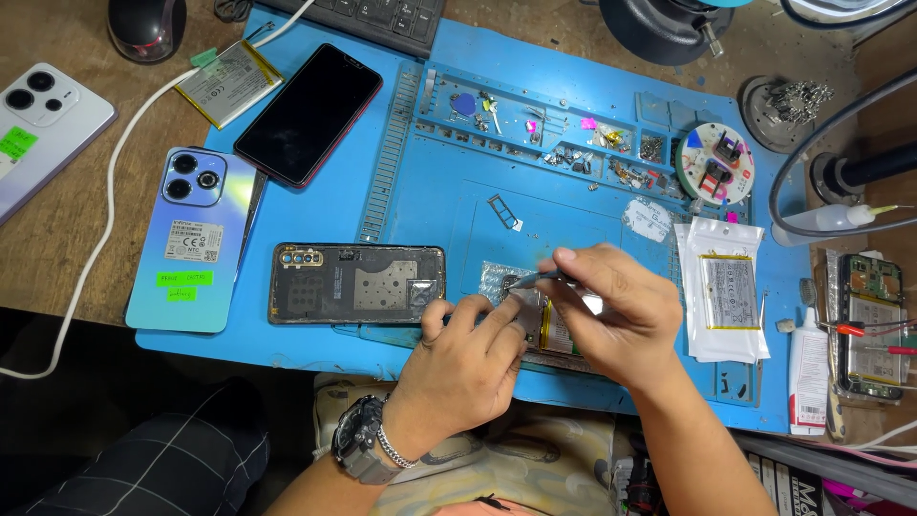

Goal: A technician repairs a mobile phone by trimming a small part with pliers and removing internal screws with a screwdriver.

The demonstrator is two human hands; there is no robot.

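While you lean over the blue repair mat (430, 205) that fills the middle of the frame, both your hands meet at its lower centre over an opened phone (549, 330), which is mostly hidden beneath them. Your left hand (463, 368), with a watch and a chain bracelet at the wrist, lies flat with fingers spread lightly, pressing down on the phone's left end and gripping nothing. Your right hand (611, 315) is pinched closed around thin metal tweezers (535, 279), whose tip points left and down onto the phone's exposed inside. Just left of your hands lies a dark back cover (355, 284), inner side up. Further left, a pale blue phone (189, 239) rests face down at the mat's edge, and a black phone (308, 113) lies screen up in the upper left. Right of your hands sits a bagged battery (726, 291).
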